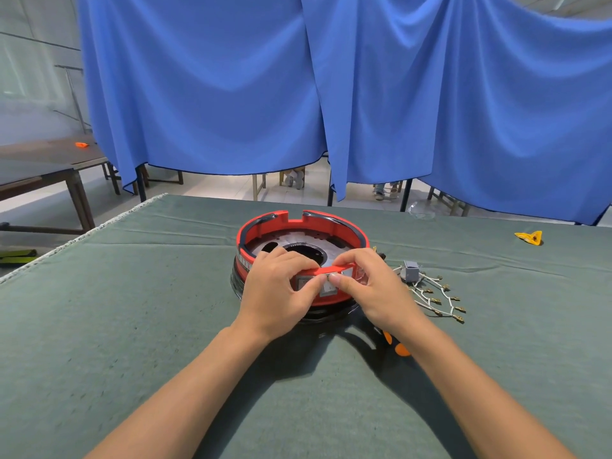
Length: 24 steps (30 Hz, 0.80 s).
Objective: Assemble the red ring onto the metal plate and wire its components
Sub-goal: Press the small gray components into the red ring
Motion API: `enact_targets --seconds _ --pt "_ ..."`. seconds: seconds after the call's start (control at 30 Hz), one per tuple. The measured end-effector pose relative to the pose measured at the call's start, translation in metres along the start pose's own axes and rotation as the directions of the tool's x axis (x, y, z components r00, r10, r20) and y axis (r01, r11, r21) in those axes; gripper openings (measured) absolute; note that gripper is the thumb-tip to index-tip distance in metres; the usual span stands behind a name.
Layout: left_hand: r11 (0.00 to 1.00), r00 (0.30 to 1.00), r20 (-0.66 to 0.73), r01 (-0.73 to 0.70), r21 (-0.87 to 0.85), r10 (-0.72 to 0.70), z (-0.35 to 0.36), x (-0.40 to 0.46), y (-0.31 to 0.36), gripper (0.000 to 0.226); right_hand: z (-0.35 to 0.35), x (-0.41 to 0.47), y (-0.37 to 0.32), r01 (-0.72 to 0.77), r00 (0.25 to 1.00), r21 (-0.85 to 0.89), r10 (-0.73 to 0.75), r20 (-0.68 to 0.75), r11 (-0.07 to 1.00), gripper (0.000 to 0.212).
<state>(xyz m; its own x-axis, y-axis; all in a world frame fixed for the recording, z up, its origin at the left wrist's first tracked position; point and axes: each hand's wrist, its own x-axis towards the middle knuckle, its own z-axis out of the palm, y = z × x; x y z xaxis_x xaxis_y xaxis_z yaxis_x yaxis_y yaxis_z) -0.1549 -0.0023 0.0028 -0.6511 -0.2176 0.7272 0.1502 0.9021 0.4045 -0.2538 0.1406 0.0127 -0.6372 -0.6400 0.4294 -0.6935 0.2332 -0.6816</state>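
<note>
Both hands work at the near rim of the red ring (299, 223), which sits around the metal plate (298, 241) on the green cloth (132, 326). The left hand (276, 288) grips the ring's near wall: its fingers curl over the top edge into the inside, and its thumb presses on the outer face. The right hand (371, 286) grips the same stretch just to the right of the left, fingers hooked over the rim and thumb on the outside. The two thumbs meet, nearly touching, on a small grey switch panel (326, 288) set in the ring's outer wall. Whether either thumb actually pushes a switch cannot be told.

The ring has a notch in its far side, straight ahead of the hands. Under the ring a black base (236, 283) shows at the left hand's outer side.

Just right of the right hand lies a grey connector block (410, 272) with a spray of white wires (437, 298) ending in brass terminals, spread on the cloth and not held. Below the right wrist, partly hidden, something black with orange spots (400, 349) peeks out. Far to the right lies a yellow scrap (531, 236). Blue curtains (231, 77) hang beyond the table.
</note>
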Motion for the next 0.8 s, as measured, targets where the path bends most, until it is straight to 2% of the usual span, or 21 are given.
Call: enact_targets --seconds 0.07,0.23,0.5,0.67,0.8 --pt "0.998 0.998 0.04 -0.042 0.038 0.041 -0.001 -0.001 -0.001 0.027 -0.002 -0.001 0.0 -0.009 1.0 -0.003 0.009 0.018 1.0 0.015" --pt "0.994 0.993 0.097 -0.076 0.079 0.068 -0.005 -0.002 -0.002 0.032 -0.011 -0.004 0.002 -0.041 0.991 0.073 0.031 0.13 0.996 0.042" --pt "0.989 0.986 0.151 -0.086 0.117 0.068 -0.005 -0.003 -0.006 0.039 -0.004 -0.006 0.006 0.027 0.999 -0.038 -0.025 0.046 0.999 0.037" --pt "0.981 0.981 0.172 -0.115 0.154 0.088 -0.005 -0.004 -0.005 0.04 -0.001 -0.009 0.005 0.039 0.998 -0.258 -0.051 -0.04 0.965 0.03" --pt "0.982 0.986 0.15 -0.102 0.156 0.079 -0.003 -0.004 -0.003 0.038 0.001 -0.011 0.005 0.025 0.996 -0.25 -0.044 -0.072 0.968 0.03"
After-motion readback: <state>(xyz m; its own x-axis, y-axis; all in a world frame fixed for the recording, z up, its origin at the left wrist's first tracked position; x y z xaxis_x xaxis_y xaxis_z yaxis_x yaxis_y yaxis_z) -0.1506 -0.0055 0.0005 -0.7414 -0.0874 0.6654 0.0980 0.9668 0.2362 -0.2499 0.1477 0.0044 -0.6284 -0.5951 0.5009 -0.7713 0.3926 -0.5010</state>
